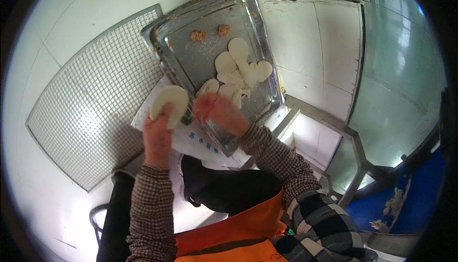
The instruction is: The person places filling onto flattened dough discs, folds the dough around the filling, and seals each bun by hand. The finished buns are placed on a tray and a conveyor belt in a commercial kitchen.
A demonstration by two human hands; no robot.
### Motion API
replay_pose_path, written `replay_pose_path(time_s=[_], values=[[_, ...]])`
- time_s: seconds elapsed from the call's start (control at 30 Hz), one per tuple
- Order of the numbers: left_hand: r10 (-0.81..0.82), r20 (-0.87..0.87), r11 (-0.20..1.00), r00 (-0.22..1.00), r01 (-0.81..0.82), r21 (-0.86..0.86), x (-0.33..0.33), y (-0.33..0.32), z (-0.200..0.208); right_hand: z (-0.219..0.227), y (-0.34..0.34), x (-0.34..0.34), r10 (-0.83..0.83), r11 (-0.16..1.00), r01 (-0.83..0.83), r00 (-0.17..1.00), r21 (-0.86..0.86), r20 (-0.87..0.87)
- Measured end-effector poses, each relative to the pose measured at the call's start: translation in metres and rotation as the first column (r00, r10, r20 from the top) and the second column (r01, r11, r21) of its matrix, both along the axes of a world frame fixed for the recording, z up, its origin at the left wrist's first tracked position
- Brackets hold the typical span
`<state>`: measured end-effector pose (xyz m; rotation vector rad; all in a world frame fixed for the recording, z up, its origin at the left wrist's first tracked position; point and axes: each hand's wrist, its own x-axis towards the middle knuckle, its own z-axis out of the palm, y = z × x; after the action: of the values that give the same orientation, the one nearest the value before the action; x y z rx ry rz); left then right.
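Observation:
My left hand [159, 133] grips a round white dough wrapper [172, 101], thumb laid across its face, just left of the metal tray's near corner. My right hand [220, 113] is over the near edge of the tray [183, 61], beside the loose wrappers; motion blurs its fingers, so whether they hold anything does not show. Several flat dough wrappers [225, 63] lie overlapping in the tray's right and near part. Two small lumps of brownish filling [198, 35] sit farther back, with a dusting of flour near them.
A rectangular wire-mesh rack [102, 95] stands left of the tray. Under the tray's near side is a white printed sack [193, 140]. A metal frame [329, 119] extends to the right, near a blue container [405, 205]. Pale tiled surfaces surround this.

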<state>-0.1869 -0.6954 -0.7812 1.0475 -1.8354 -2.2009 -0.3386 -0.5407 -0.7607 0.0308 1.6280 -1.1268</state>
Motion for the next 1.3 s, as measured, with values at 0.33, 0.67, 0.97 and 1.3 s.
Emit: replay_pose_path(time_s=[0.33,0.67,0.97,1.3], values=[[-0.189,-0.098,0.765,0.977,0.084,-0.638,-0.176,-0.057,-0.064,-0.127,0.083,-0.179,0.136,0.825,0.33,0.673,0.46,-0.727],[-0.43,0.187,0.372,0.883,0.362,-0.855,-0.205,-0.015,-0.117,-0.117,0.072,-0.173,0.245,0.825,0.289,0.591,0.485,-0.769],[-0.318,0.207,0.859,0.925,0.374,-0.351,-0.199,-0.037,-0.103,-0.09,0.059,-0.197,-0.438,0.804,0.573,0.393,-0.157,-0.808],[-0.159,-0.15,0.763,0.976,0.025,-0.646,-0.19,-0.021,-0.1,-0.104,-0.025,-0.156,0.512,0.856,-0.178,0.157,0.485,-0.845]])
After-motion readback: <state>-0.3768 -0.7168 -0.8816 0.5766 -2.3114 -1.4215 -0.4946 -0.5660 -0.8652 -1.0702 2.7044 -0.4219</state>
